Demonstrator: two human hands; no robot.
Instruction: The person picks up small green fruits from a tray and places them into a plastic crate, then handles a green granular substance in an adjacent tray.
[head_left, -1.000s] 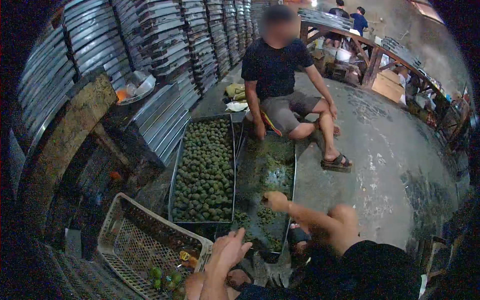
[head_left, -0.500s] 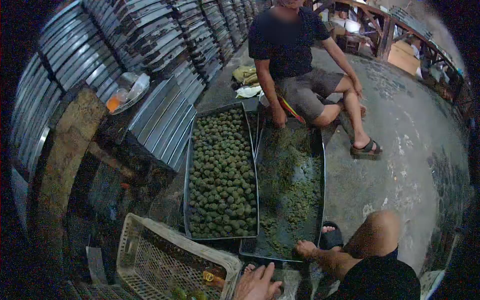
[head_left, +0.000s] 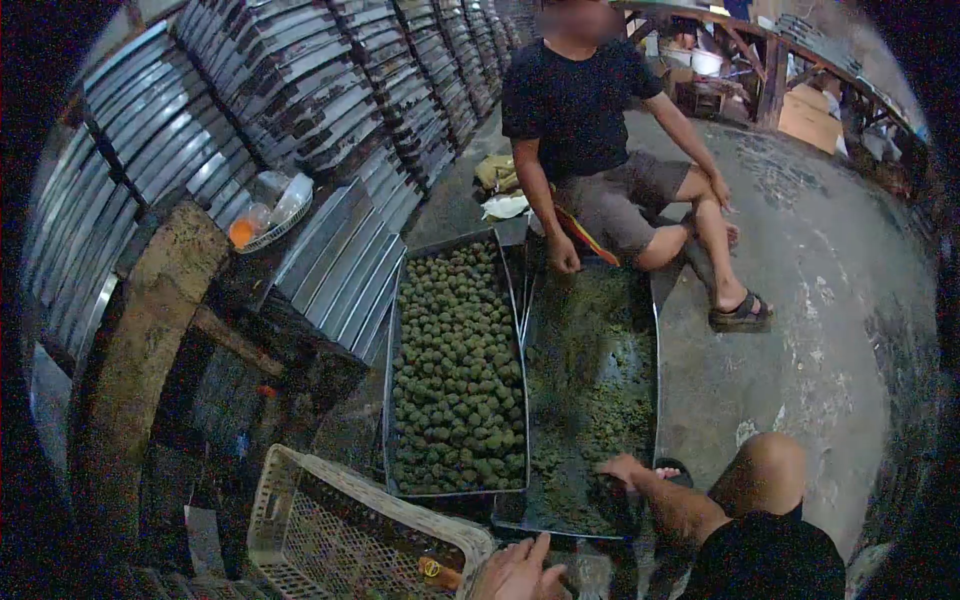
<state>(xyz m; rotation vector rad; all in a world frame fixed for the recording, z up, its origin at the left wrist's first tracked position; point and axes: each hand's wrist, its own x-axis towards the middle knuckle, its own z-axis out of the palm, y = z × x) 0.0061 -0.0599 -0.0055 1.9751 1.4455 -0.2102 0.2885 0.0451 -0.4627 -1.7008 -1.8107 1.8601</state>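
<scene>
My left hand [head_left: 518, 572] is at the bottom of the head view, fingers stretched and holding nothing, beside the corner of a cream plastic crate [head_left: 385, 505]. My right hand [head_left: 624, 469] reaches over a long metal tray [head_left: 510, 508], its fingers extended and nothing seen in them. Crumbly green material [head_left: 612, 410] lies scattered in that tray, near my right fingertips. Alongside on the left, a second metal tray [head_left: 388, 440] is filled with many round, dark green balls [head_left: 455, 360].
A person [head_left: 575, 105] sits at the far end, one hand [head_left: 563, 254] over the tray's edge. Stacked metal trays [head_left: 270, 75] line the left wall. A basket with plastic containers [head_left: 275, 228] stands on the left. My bent knee [head_left: 770, 465] is at the right.
My right hand has moved up and slightly right over the tray, its fingers now extended. The view has shifted a little, so the trays appear lower. My left hand remains open by the crate.
</scene>
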